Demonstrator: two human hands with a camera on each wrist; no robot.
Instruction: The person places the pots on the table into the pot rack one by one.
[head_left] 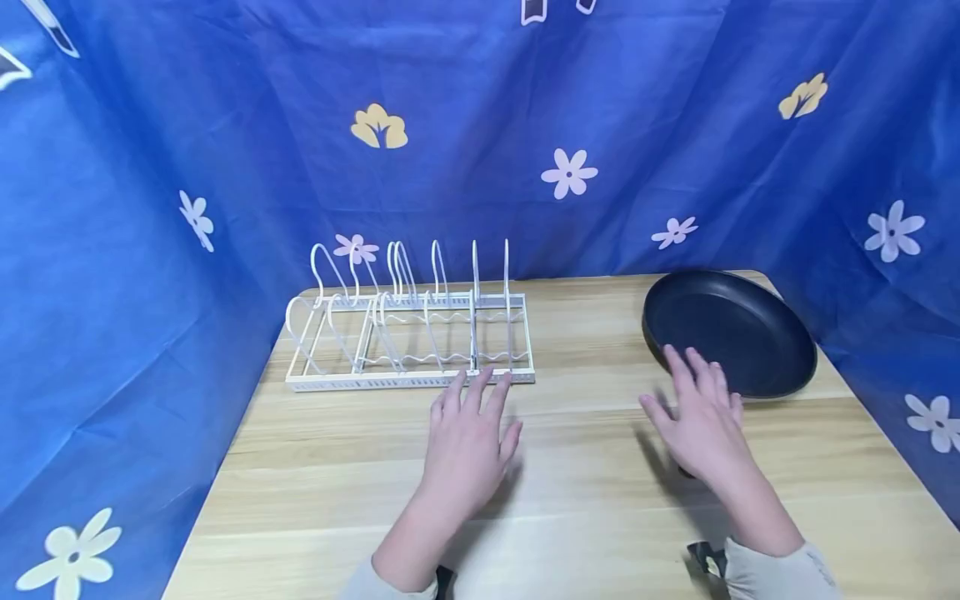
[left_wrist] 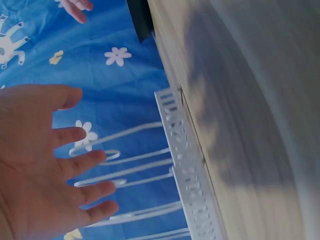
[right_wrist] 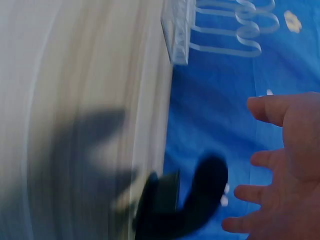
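Note:
A white wire rack (head_left: 408, 342) with several upright dividers stands on the wooden table (head_left: 570, 500) at the back left. A black frying pan (head_left: 731, 332) lies at the back right. My left hand (head_left: 467, 433) hovers with fingers spread just in front of the rack's near rail, holding nothing. My right hand (head_left: 697, 412), fingers also spread, hovers at the pan's near rim, where its handle is hidden beneath it. In the left wrist view the open palm (left_wrist: 45, 165) faces the rack (left_wrist: 185, 165). The right wrist view shows spread fingers (right_wrist: 285, 165) above the blurred dark pan (right_wrist: 185, 205).
Blue cloth with flower prints (head_left: 562, 173) walls in the table on the back and both sides. Bare wood stretches from the hands to the near edge. The table's right edge runs close behind the pan.

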